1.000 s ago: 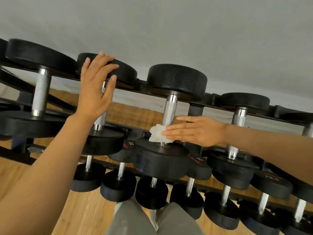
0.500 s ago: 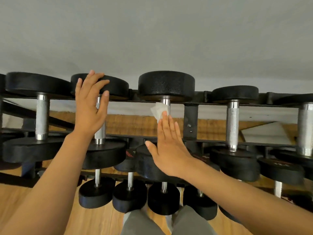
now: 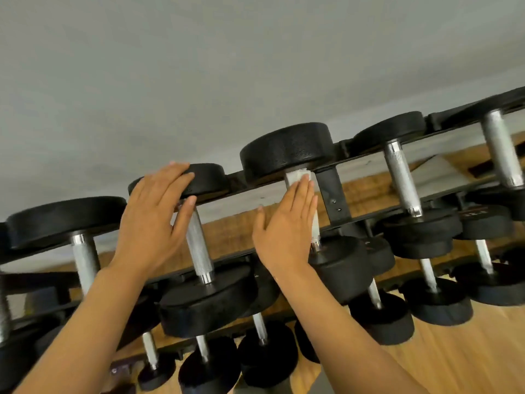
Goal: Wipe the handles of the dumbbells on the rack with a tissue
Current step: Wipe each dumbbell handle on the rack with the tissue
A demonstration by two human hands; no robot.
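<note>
**Flat hand runs tissue up a top-row dumbbell handle**

Head view: The right hand (image 3: 287,223) lies flat along the handle of the middle dumbbell (image 3: 287,150) on the top tier of the rack (image 3: 332,194). Its fingers (image 3: 305,194) are straight and close together, thumb spread to the side, pressing a white tissue (image 3: 297,177) against the handle. The tissue shows just above the fingertips, right under the far weight head; most of the handle is hidden beneath the hand, with only its near collar visible by the wrist. The left hand (image 3: 154,214) rests with straight, slightly spread fingers over the far head and handle of the neighbouring dumbbell (image 3: 199,245) to the left, gripping nothing.

The step in hand looks like a lengthwise stroke over the handle. A flat palm reaches only the upper face of the bar, so to do it well the fingers would best curl round the tissue and twist, so that the knurling is cleaned on the underside too. Keep the tissue bunched under the pads, since rough knurling may snag and tear thin paper. Several more handles to the right and on the lower tier show bare metal, so much of the task probably remains.
</note>
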